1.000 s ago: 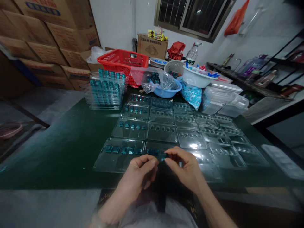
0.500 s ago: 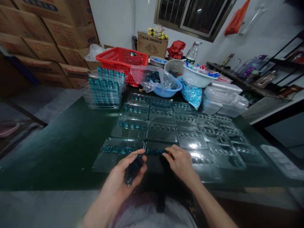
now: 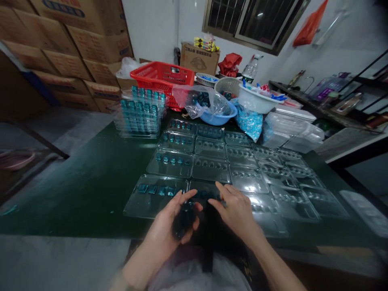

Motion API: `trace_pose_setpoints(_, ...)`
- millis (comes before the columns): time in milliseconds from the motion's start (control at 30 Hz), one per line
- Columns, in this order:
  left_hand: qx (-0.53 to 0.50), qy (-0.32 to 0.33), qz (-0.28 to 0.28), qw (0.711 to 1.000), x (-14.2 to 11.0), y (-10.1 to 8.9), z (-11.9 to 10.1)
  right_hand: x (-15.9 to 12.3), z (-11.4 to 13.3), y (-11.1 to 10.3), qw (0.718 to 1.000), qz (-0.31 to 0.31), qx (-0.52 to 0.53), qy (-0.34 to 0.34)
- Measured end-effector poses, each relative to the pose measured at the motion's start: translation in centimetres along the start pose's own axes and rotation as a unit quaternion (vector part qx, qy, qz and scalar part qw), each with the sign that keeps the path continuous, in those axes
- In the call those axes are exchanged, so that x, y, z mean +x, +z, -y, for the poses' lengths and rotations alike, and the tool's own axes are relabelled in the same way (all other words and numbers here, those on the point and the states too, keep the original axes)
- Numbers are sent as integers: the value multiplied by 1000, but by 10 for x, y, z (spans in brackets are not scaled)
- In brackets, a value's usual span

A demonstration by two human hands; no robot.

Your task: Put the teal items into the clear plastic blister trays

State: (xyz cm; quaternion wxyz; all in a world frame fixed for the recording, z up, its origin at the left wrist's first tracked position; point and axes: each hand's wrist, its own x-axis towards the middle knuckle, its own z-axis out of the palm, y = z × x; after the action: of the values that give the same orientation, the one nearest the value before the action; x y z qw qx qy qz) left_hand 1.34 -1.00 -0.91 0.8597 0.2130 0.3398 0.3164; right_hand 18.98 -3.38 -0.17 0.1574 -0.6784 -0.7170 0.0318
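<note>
My left hand [image 3: 174, 220] is cupped palm-up at the table's near edge, closed around a handful of small dark teal pieces [image 3: 183, 218]. My right hand [image 3: 235, 210] hovers just to its right over a clear plastic blister tray [image 3: 203, 190]. Its fingers are loosely bent, and thumb and forefinger reach toward the teal pieces in that tray's slots; whether they pinch one is hidden. The tray to the left [image 3: 157, 194] holds a full row of teal pieces. More clear trays [image 3: 247, 178] lie in rows across the dark green table [image 3: 91, 182].
A stack of filled trays [image 3: 141, 115] stands at the back left. Behind it are a red basket [image 3: 162, 79], a blue bowl in a plastic bag [image 3: 212, 107], a white bowl [image 3: 256, 101] and cardboard boxes [image 3: 75, 44]. Empty tray stacks [image 3: 292, 129] sit at the right.
My left hand turned palm-up, showing the teal pieces it holds. My right hand moved from my left hand's fingertips to the tray in front. The view shifted slightly.
</note>
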Motion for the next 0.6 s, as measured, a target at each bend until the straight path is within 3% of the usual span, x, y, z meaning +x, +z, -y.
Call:
trace_pose_setpoints(167,19,-13,6,1000,-1,5,2,-7,22,-19,983,52,151,-91)
trace_pose_setpoints(400,67,-29,32,997,-1,7,8,2,22,-16,966,99,176,-161)
trace_pose_setpoints(500,71,-35,34,996,-1,9,7,3,18,-10,965,89,200,-143)
trace_pose_setpoints(600,68,-14,23,997,0,10,5,3,11,-6,962,51,260,-69)
